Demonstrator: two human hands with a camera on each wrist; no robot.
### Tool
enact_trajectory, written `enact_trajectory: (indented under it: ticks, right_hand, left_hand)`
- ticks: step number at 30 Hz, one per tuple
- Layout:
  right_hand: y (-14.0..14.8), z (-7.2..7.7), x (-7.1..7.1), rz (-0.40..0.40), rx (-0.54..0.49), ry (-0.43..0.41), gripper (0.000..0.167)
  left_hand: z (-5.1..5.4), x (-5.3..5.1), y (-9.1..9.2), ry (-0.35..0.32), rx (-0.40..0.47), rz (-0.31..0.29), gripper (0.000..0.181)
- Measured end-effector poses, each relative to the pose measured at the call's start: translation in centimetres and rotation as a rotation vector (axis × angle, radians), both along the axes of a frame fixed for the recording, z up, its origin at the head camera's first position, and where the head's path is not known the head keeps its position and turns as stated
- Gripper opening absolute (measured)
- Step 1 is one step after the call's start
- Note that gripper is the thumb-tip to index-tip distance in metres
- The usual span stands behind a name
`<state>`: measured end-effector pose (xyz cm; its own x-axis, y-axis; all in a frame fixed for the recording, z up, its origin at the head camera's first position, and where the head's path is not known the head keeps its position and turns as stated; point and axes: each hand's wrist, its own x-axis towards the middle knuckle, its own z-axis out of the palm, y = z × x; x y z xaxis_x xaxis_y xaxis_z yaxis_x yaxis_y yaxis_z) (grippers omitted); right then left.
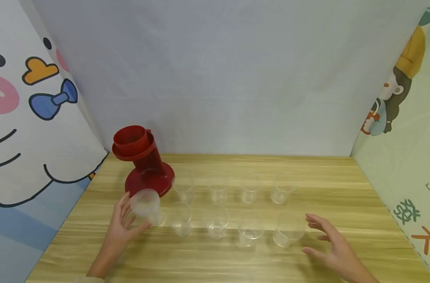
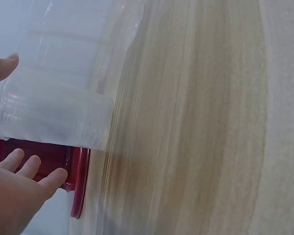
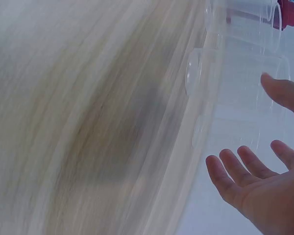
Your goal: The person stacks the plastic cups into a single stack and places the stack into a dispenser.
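Observation:
A stack of nested clear plastic cups (image 1: pixel 146 207) stands at the left of the table, cloudier than the single cups. My left hand (image 1: pixel 120 227) is spread around the stack's left side. In the left wrist view a gap shows between the fingers (image 2: pixel 53 180) and the stack (image 2: pixel 59 115); whether the thumb touches it I cannot tell. At the front row's right end stands a clear cup (image 1: pixel 285 232). Beside it my right hand (image 1: pixel 331 245) has its fingers apart and holds nothing. In the right wrist view that cup (image 3: pixel 235 73) is beyond the thumb.
Several single clear cups stand upright in two rows, including a back-row cup (image 1: pixel 283 189) and a front-row cup (image 1: pixel 215 224). Behind the stack is a red holder (image 1: pixel 149 182) with a round base and a tilted tube. A white cloth wall (image 1: pixel 229 86) borders the wooden table (image 1: pixel 186 261).

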<state>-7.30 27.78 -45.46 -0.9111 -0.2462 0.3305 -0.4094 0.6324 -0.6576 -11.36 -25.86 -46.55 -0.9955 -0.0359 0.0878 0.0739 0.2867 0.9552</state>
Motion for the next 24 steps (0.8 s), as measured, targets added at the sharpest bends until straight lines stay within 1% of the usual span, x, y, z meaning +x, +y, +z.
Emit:
enact_trajectory:
  ticks: [5,12,17,21,24]
  right_hand:
    - [-0.9,-0.1,-0.4,0.038,-0.052,0.011,0.083]
    - [-1.7,-0.4,-0.9,0.059,-0.106,-0.052,0.083]
    - [-2.2,-0.7,-1.0,0.037,-0.123,-0.056,0.083]
    - [-2.7,-1.0,-1.1,0.008,-0.150,-0.069,0.081]
    - [-3.0,-1.2,-1.1,-0.009,-0.169,-0.078,0.080]
  left_hand:
    - [0.0,-0.2,0.3,0.014,0.011,0.000,0.101]
    - [0.0,-0.3,0.8,0.018,0.024,0.007,0.100]
    - [-0.1,-0.4,1.0,0.042,0.048,0.011,0.095]
    - [-0.2,-0.5,1.1,0.075,0.049,0.018,0.092]
    - [-0.3,-0.5,1.2,0.079,0.047,0.024,0.091]
